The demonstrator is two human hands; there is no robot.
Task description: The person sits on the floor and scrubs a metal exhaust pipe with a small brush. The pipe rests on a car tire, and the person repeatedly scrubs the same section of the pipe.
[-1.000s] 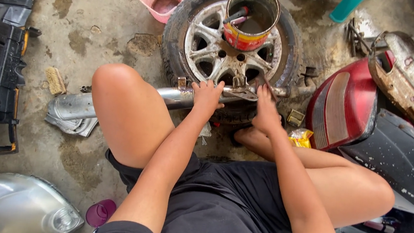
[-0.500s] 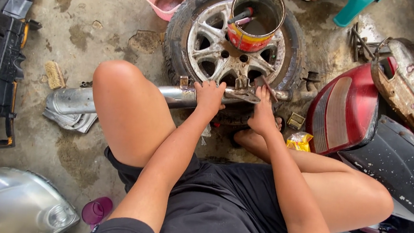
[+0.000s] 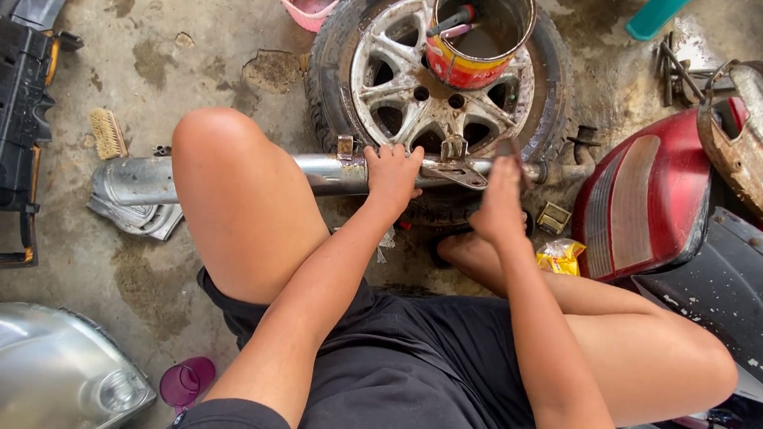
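The exhaust pipe [image 3: 330,175] lies across the person's front, on the lower edge of a wheel [image 3: 429,90] that lies flat on the concrete floor [image 3: 185,41]. Its long axis runs left to right. The wide silver muffler end points away to the left of the left hand [image 3: 391,174], past the raised knee, and the thin end with a bracket [image 3: 459,171] points to the right, under the right hand [image 3: 498,202].

The left hand is closed around the pipe from above, fingers curled over it. The right hand rests on the pipe near the bracket; it looks half open and a little blurred, so it is not possible to tell if it grips anything.

A likely risk is that the round pipe rolls or slides off the tyre, because it is balanced only on the rubber edge and the hands. A paint can [image 3: 476,30] with tools stands on the wheel just beyond the hands; a jolt of the pipe could tip it. Right of the right hand lies a red tail light cover [image 3: 644,210].
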